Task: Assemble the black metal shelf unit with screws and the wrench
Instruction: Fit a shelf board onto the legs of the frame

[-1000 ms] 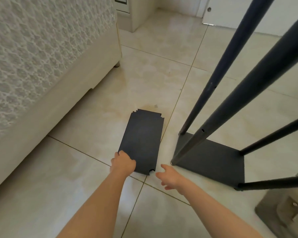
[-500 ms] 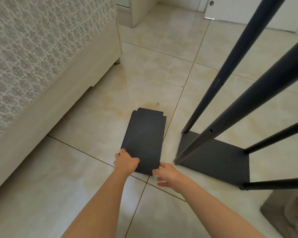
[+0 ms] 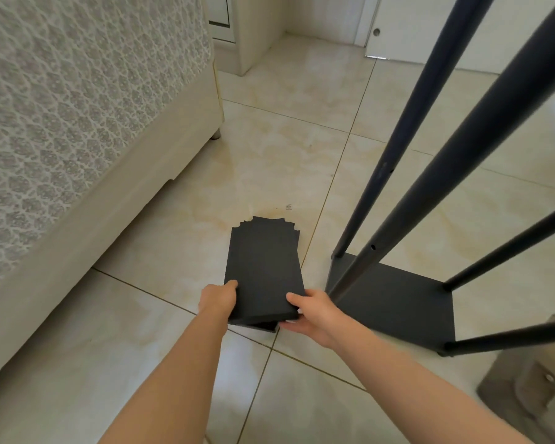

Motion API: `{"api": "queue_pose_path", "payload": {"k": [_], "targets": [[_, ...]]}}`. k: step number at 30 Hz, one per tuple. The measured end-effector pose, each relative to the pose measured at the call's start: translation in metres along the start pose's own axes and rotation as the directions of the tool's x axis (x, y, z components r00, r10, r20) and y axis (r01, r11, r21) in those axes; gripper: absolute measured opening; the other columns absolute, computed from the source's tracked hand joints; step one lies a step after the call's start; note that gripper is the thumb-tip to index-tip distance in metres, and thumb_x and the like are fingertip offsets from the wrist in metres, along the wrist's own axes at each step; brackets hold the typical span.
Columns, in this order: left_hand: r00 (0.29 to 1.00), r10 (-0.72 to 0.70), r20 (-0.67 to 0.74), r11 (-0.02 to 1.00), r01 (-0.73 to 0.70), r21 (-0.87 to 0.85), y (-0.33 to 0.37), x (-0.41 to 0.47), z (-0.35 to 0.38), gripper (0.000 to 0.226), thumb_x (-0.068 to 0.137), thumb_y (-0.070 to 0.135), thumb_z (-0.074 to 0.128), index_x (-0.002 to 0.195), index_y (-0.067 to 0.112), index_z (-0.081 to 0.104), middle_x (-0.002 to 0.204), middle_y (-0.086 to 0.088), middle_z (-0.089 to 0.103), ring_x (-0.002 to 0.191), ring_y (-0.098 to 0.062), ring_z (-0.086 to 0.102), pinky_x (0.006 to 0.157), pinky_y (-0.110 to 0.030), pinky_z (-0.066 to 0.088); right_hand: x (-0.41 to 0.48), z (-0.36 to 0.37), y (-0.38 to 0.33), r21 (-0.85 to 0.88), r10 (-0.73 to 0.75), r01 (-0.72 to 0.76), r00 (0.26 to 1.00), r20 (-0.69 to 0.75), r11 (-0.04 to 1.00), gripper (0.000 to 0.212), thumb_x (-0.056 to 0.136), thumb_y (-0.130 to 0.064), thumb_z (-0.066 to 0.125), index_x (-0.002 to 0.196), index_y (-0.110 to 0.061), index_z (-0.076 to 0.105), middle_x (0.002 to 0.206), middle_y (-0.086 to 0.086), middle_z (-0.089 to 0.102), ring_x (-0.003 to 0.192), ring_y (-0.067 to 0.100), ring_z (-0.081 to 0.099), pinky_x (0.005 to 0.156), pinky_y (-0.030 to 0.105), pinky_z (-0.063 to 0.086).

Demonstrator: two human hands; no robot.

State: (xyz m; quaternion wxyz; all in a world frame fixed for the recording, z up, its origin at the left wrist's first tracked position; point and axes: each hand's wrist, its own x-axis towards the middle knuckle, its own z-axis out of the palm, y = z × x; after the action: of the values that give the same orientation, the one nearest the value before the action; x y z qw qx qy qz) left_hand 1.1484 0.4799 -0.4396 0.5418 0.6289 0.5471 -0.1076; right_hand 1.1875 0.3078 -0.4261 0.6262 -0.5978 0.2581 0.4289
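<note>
A black metal shelf panel (image 3: 265,264) with notched corners is tilted, its near end raised off the tiled floor. My left hand (image 3: 218,299) grips its near left corner and my right hand (image 3: 311,310) grips its near right corner, thumb on top. Another dark panel edge (image 3: 263,326) shows just beneath it. To the right stands the partly built shelf unit: a black base panel (image 3: 394,304) on the floor with several black poles (image 3: 436,184) rising from its corners. No screws or wrench are in view.
A bed with a patterned cover (image 3: 77,123) and cream base fills the left side. A grey cardboard piece (image 3: 526,379) lies at the lower right. White cabinet and door (image 3: 430,27) stand at the back. A tiny speck (image 3: 288,207) lies on the tiles.
Both hands have closed on the near end of the panel and lifted it off the floor. Before, the panel lay flat and the right hand was apart from it.
</note>
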Motion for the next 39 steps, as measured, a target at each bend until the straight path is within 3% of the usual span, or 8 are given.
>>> {"api": "queue_pose_path", "payload": {"k": [4,9,14,18,21,27,33,39], "targets": [[0.995,-0.025,0.099,0.991,0.038,-0.128,0.020,-0.023,-0.021,0.023,0.103,0.025,0.052,0.110,0.003,0.052,0.090,-0.008,0.055,0.090,-0.026,0.053,0.079,-0.037,0.045,-0.030,0.005,-0.027,0.111,-0.011,0.002,0.997,0.079,0.994,0.031,0.098,-0.004,0.055,0.127,-0.002,0.047,0.121,0.018,0.057,0.103,0.035,0.062,0.076,0.051,0.059],[0.973,0.052,0.225,0.991,-0.022,-0.134,0.062,-0.034,-0.055,0.036,0.103,0.033,0.052,0.127,0.006,0.055,0.126,-0.015,0.059,0.103,-0.031,0.059,0.082,-0.041,0.049,-0.072,0.008,-0.064,0.057,-0.075,0.069,0.990,0.119,0.996,0.034,0.098,-0.004,0.054,0.131,-0.006,0.047,0.114,0.013,0.059,0.110,0.036,0.061,0.072,0.051,0.058],[0.968,0.129,0.217,0.984,-0.097,-0.152,0.124,-0.056,-0.090,0.042,0.102,0.029,0.055,0.136,0.005,0.047,0.104,-0.013,0.058,0.083,-0.028,0.060,0.062,-0.038,0.048,-0.111,0.003,-0.086,0.100,-0.070,0.048,0.969,0.237,0.994,0.029,0.099,-0.004,0.052,0.128,-0.005,0.050,0.117,0.018,0.063,0.098,0.034,0.067,0.070,0.049,0.060],[0.964,0.174,0.202,0.980,-0.150,-0.128,0.166,-0.080,-0.111,0.045,0.103,0.025,0.055,0.143,0.011,0.040,0.100,-0.015,0.055,0.082,-0.029,0.060,0.066,-0.040,0.050,-0.141,0.004,-0.097,0.197,-0.073,0.006,0.939,0.335,0.980,0.029,0.099,-0.004,0.051,0.128,-0.001,0.053,0.116,0.020,0.068,0.095,0.034,0.071,0.071,0.047,0.061],[0.950,0.214,0.226,0.974,-0.192,-0.118,0.192,-0.100,-0.122,0.031,0.104,0.023,0.053,0.132,0.013,0.045,0.099,-0.013,0.054,0.080,-0.026,0.058,0.069,-0.037,0.050,-0.163,0.008,-0.104,0.246,-0.098,0.005,0.926,0.365,0.969,0.028,0.099,-0.004,0.050,0.127,0.000,0.054,0.108,0.019,0.072,0.095,0.035,0.072,0.075,0.049,0.061],[0.933,0.288,0.214,0.957,-0.270,-0.111,0.226,-0.122,-0.151,0.048,0.098,0.023,0.061,0.141,0.009,0.045,0.109,-0.013,0.059,0.083,-0.026,0.064,0.060,-0.037,0.053,-0.216,0.007,-0.118,0.250,-0.173,0.079,0.907,0.383,0.965,0.023,0.099,-0.004,0.051,0.121,0.002,0.056,0.097,0.017,0.075,0.095,0.034,0.072,0.081,0.049,0.059],[0.912,0.343,0.225,0.939,-0.324,-0.118,0.236,-0.154,-0.166,0.012,0.100,0.026,0.059,0.097,0.014,0.056,0.093,-0.005,0.058,0.075,-0.018,0.059,0.054,-0.029,0.054,-0.267,-0.008,-0.123,0.178,-0.196,0.139,0.911,0.362,0.974,0.030,0.097,-0.005,0.052,0.126,0.004,0.055,0.114,0.019,0.068,0.098,0.036,0.071,0.074,0.048,0.061],[0.877,0.407,0.256,0.913,-0.387,-0.125,0.221,-0.189,-0.174,0.032,0.093,0.030,0.068,0.119,0.015,0.057,0.111,-0.004,0.057,0.079,-0.016,0.062,0.058,-0.029,0.054,-0.315,-0.040,-0.126,0.017,-0.222,0.228,0.929,0.296,0.974,0.027,0.092,-0.011,0.057,0.118,-0.007,0.053,0.113,0.017,0.055,0.092,0.033,0.069,0.080,0.048,0.060]]}}
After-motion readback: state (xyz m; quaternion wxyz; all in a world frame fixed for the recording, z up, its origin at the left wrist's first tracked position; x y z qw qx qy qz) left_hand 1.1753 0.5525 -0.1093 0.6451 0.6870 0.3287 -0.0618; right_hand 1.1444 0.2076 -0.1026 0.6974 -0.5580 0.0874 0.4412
